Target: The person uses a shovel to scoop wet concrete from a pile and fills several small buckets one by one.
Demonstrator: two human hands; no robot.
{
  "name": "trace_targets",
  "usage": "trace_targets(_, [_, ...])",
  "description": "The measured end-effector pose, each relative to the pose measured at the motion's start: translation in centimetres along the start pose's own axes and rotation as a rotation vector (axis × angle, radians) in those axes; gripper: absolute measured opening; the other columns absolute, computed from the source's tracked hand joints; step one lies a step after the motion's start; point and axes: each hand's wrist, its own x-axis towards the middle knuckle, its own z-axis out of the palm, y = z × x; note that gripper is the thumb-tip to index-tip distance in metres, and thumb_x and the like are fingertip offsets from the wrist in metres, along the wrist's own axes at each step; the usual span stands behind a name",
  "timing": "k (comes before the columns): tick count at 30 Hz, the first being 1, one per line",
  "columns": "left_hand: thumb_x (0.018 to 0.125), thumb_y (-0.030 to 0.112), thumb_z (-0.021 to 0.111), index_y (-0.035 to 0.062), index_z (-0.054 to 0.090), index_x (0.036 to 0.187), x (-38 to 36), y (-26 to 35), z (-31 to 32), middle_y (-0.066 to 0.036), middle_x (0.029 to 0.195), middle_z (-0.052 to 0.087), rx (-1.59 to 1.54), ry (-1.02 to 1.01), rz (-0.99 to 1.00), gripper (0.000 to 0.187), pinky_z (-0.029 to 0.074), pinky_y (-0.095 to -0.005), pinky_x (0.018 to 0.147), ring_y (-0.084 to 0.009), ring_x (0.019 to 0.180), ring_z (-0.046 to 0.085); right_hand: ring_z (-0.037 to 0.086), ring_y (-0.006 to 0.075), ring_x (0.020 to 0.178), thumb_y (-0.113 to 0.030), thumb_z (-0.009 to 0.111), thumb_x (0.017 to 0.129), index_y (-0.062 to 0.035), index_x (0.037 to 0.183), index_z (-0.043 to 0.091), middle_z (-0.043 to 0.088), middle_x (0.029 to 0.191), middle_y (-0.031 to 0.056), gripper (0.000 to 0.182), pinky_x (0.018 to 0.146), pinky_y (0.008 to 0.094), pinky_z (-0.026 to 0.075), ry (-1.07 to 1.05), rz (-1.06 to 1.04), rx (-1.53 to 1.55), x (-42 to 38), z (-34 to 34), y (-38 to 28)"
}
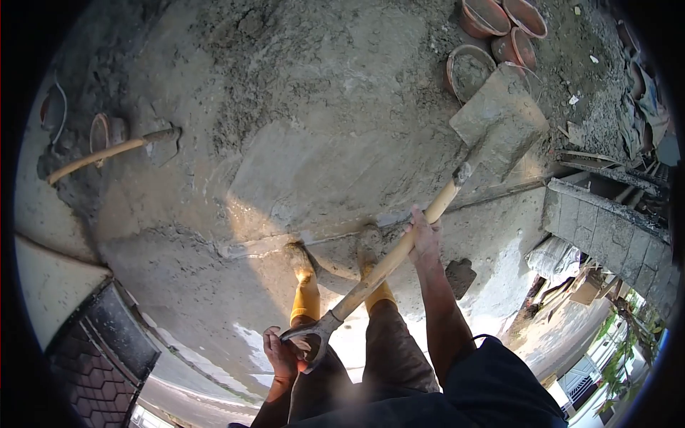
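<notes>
My left hand (280, 354) is closed on the grey D-shaped grip of a shovel (378, 277), close in front of my legs. Farther up its pale wooden shaft, my right hand (426, 239) wraps round it. The broad blade, coated with wet grey mortar, points to the upper right. In this view the blade overlaps the edge of a bucket (471, 73) filled with grey mortar. Below the blade and to its left spreads a wide patch of wet mortar (321, 160) on the ground.
Several reddish buckets (485, 18) cluster at the upper right. A wooden-handled hoe (107, 152) lies at the left beside another bucket (108, 133). To the right stand a block structure (606, 228) and a white sack (555, 258). My yellow boots (305, 296) stand at the mortar's near edge.
</notes>
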Motion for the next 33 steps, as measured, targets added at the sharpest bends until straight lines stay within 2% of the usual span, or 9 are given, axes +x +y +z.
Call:
trace_targets(4, [0.085,0.053,0.043,0.0110,0.040,0.064,-0.9,0.9,-12.2,-0.004,0.044,0.040,0.031,0.262,-0.368,0.047,0.036,-0.0301,0.028,-0.0170,0.031,0.040,0.045,0.0117,0.047,-0.016,0.067,0.078,-0.0129,0.075,0.047,0.046,0.062,-0.0016,0.021,0.041,0.0271,0.040,-0.023,0.213,-0.027,-5.2,3.2,12.3])
trace_targets(8, [0.084,0.047,0.046,0.0159,0.036,0.058,-6.1,0.2,-20.8,0.002,0.041,0.030,-0.008,0.730,-0.259,0.041,0.029,-0.0269,0.027,-0.0135,0.030,0.033,0.045,0.0128,0.047,-0.013,0.068,0.076,-0.0126,0.080,0.046,0.045,0.062,-0.0013,0.023,0.043,0.0272,0.040,-0.142,0.513,-0.082,-11.4,3.6,26.4])
trace_targets(14, [0.081,0.046,0.047,0.0122,0.032,0.060,-16.5,-2.2,-30.5,0.002,0.042,0.026,0.154,1.221,-0.215,0.043,0.026,-0.0274,0.026,-0.0100,0.029,0.028,0.048,0.0148,0.045,-0.014,0.067,0.077,-0.0093,0.076,0.043,0.048,0.059,0.0029,0.025,0.042,0.0306,0.044,-0.196,0.948,-0.299,-21.9,3.7,36.1])
trace_targets(16, [0.081,0.047,0.046,0.0126,0.032,0.060,-16.1,-2.4,-29.1,0.001,0.043,0.027,0.172,1.225,-0.111,0.043,0.027,-0.0273,0.027,-0.0105,0.030,0.028,0.048,0.0149,0.045,-0.014,0.067,0.077,-0.0094,0.077,0.043,0.048,0.060,0.0029,0.025,0.042,0.0308,0.045,-0.204,0.926,-0.319,-21.4,4.5,36.5])
trace_targets(18, [0.081,0.047,0.046,0.0129,0.033,0.060,-12.4,1.6,-22.9,0.002,0.044,0.028,0.049,1.179,-0.246,0.042,0.028,-0.0273,0.029,-0.0109,0.030,0.028,0.048,0.0147,0.048,-0.013,0.067,0.077,-0.0103,0.079,0.045,0.046,0.062,0.0022,0.023,0.044,0.0317,0.043,-0.190,0.875,-0.341,-19.2,6.7,35.3])
trace_targets(20, [0.079,0.050,0.042,0.0150,0.035,0.057,-8.7,-1.2,-25.0,0.002,0.040,0.025,-0.076,1.047,-0.289,0.042,0.030,-0.0315,0.034,-0.0142,0.032,0.030,0.046,0.0141,0.047,-0.013,0.068,0.076,-0.0111,0.080,0.045,0.046,0.064,0.0017,0.023,0.044,0.0301,0.041,-0.179,0.786,-0.303,-13.9,9.6,33.4])
trace_targets(23, [0.084,0.047,0.039,0.0137,0.038,0.061,1.7,1.4,-16.6,0.001,0.044,0.033,-0.269,0.604,-0.282,0.040,0.033,-0.0290,0.041,-0.0137,0.036,0.031,0.042,0.0113,0.047,-0.014,0.063,0.081,-0.0120,0.075,0.047,0.043,0.063,-0.0015,0.016,0.044,0.0287,0.038,-0.247,0.565,-0.262,-1.8,15.7,27.8])
trace_targets(26, [0.086,0.038,0.042,0.0120,0.039,0.061,8.8,7.5,-4.0,-0.001,0.046,0.035,-0.421,0.525,-0.317,0.036,0.033,-0.0287,0.042,-0.0141,0.040,0.034,0.043,0.0139,0.047,-0.012,0.060,0.082,-0.0071,0.074,0.048,0.044,0.059,0.0014,0.016,0.044,0.0304,0.040,-0.213,0.438,-0.322,8.3,22.0,20.1])
trace_targets(33, [0.086,0.031,0.044,0.0092,0.042,0.066,9.5,10.2,-0.4,-0.004,0.047,0.042,-0.301,0.410,-0.229,0.030,0.038,-0.0291,0.042,-0.0166,0.040,0.043,0.044,0.0154,0.051,-0.018,0.062,0.082,-0.0074,0.078,0.044,0.043,0.063,0.0024,0.021,0.049,0.0313,0.041,-0.192,0.395,-0.524,10.2,24.3,16.0])
